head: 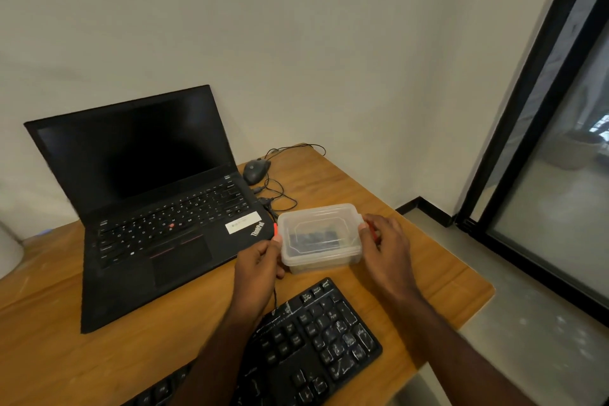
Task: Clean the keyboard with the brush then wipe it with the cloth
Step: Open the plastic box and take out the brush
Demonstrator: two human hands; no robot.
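From the head camera I see my left hand (260,260) pinching the red clip on the left end of a clear plastic box (321,237). My right hand (384,241) grips the box at the right end, fingers curled on the other red clip. The lid is on the box and something dark lies inside; I cannot tell what. The keyboard (316,339) lies just below both hands, under my forearms. Left of my left hand stands an open laptop (148,208). Beyond the box is a mouse (255,170). All is on a wooden table (412,260), beside a white wall (329,43).
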